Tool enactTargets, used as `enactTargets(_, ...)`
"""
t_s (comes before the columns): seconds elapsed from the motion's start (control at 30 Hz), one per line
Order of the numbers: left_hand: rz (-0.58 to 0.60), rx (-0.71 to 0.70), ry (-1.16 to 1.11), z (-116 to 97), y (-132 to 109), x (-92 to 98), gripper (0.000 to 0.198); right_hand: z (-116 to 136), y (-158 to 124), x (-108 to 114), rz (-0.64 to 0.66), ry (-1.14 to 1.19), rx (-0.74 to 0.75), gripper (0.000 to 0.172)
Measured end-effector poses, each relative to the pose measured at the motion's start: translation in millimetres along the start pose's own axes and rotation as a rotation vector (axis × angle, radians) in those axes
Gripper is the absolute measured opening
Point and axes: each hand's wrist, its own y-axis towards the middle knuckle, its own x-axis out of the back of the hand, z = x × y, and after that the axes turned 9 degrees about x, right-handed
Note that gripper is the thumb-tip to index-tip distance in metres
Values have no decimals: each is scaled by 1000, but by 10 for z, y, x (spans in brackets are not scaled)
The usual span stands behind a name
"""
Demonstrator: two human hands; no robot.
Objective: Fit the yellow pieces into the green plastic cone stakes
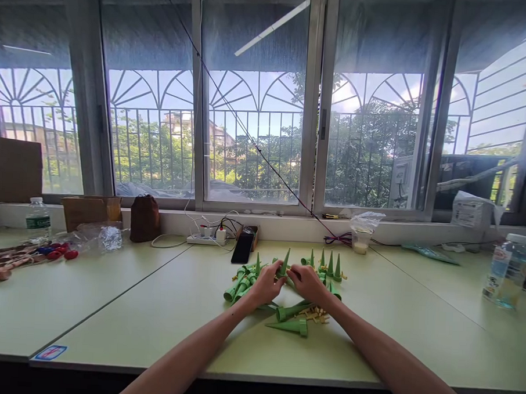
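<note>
No legible text, seemingly.

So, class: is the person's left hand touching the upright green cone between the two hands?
Touching. The head view shows the left hand gripping the base of the green cone with no gap, and the cone's tip rises above the hand.

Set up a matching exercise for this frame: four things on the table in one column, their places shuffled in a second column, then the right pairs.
Things
1. black flat phone
2. brown cloth pouch
3. upright green plastic cone
4. clear plastic water bottle with green label

Places
A. far left, left of the open cardboard box
B. between the left hand and right hand
C. just right of the white power strip
D. by the window ledge, right of the cardboard box

Pairs: 1-C, 2-D, 3-B, 4-A
</note>
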Motion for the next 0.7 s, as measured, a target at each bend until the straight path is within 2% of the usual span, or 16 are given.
enactTargets(0.4,54,44,-145,20,0,-35,18,-67,31,-27,-77,43,-66,34)
enactTargets(0.7,11,20,-140,44,20,-34,17,-93,27,-46,-72,59,-80,34)
